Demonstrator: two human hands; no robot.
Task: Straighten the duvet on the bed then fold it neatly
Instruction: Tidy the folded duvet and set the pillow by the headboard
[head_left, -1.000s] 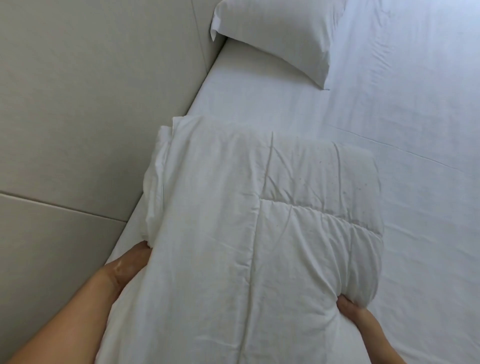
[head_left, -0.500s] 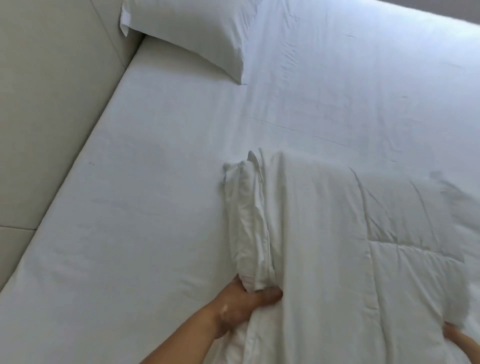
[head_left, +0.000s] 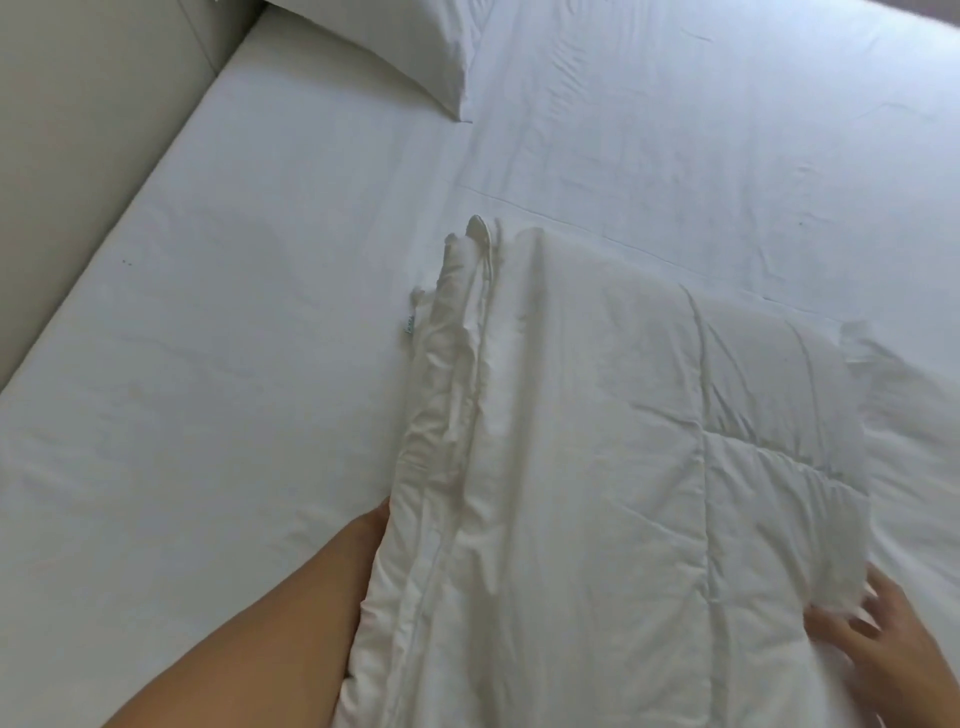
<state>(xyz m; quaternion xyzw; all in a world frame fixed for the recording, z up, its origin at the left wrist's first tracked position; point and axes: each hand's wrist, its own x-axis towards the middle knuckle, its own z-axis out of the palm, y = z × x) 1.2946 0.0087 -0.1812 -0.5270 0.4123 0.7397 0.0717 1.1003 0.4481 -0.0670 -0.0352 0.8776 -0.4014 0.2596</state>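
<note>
Folded white quilted duvet (head_left: 597, 467) now mid-way across the white-sheeted bed (head_left: 234, 364), off the wall-side edge of a second ago; seems fully folded, with only tidying left. Left hand (head_left: 373, 522) tucked under its layered edge, grip impossible to tell. Right hand (head_left: 883, 649) spread loose at the near corner. One duvet, one white pillow (head_left: 405, 47), two hands.

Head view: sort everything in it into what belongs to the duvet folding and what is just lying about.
Belongs to the job: folded duvet; bed it lies on; left hand, tucked under the duvet's left edge, fingers hidden; right hand, fingers spread at its right edge.
Just lying about: pillow at the bed's head; wall panel beside the bed.
</note>
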